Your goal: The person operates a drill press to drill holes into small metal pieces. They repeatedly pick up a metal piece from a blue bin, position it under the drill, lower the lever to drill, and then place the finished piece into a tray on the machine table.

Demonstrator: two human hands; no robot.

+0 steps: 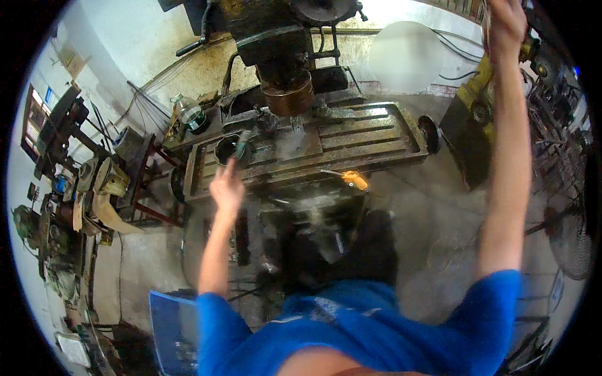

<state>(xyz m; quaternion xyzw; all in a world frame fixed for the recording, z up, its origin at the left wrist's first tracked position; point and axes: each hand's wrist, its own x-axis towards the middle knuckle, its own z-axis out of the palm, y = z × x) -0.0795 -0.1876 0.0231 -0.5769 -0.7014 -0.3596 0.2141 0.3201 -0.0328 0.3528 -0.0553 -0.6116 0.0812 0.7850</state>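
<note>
My left hand (227,187) reaches over the left end of the milling machine's slotted metal table (370,145). Its fingers close on a short greenish brush-like tool (242,144), blurred by motion. Beside that tool, a dark round container (227,150) rests on the table. High at the upper right is my right hand (506,28), arm stretched up next to dark and yellow machine parts; its fingers are blurred and partly cut off by the picture's edge, so any grip is hidden. The brownish cylindrical spindle head (287,93) hangs over the table's middle.
An orange-handled tool (355,180) lies at the table's front edge. Behind the table's left end stands a clear bottle with a green label (189,114). A handwheel (429,134) juts from the right end. Other machinery (103,182) lines the left; a fan (567,241) stands right.
</note>
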